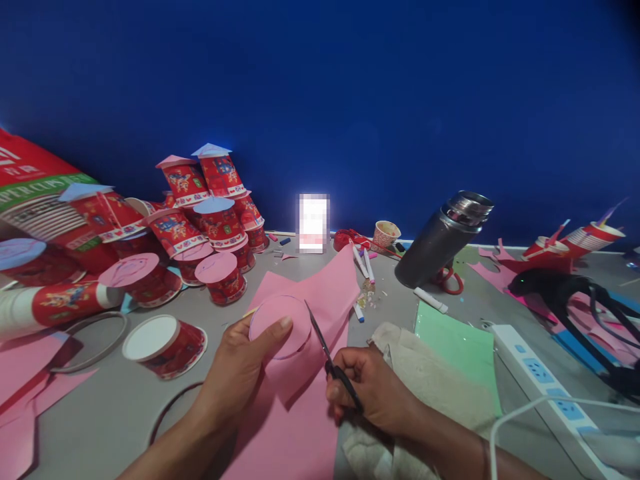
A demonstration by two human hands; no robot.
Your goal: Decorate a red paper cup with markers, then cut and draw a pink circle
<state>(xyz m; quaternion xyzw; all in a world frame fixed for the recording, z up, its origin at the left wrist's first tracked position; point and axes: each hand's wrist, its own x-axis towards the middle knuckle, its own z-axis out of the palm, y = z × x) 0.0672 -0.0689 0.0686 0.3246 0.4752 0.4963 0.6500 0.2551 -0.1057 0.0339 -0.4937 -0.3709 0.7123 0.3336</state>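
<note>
A sheet of pink paper (327,293) with a circle drawn on it is pinched in my left hand (250,357), thumb on top of the circle. The round part is partly cut free along its lower right edge. My right hand (367,387) grips black-handled scissors (325,343), whose blades lie along the circle's right edge. How far apart the blades are is hard to make out. Beneath both hands lies more pink paper (285,443). Left of my left hand stands an upside-down red paper cup (170,353) with a white base.
Stacked red paper cups (220,220) with paper tops fill the left. Markers (365,267), a dark thermos (437,240) and a bright screen (313,225) stand behind. Rightward are a cloth (425,380), green paper (455,340), a power strip (540,380) and a black strap (565,307).
</note>
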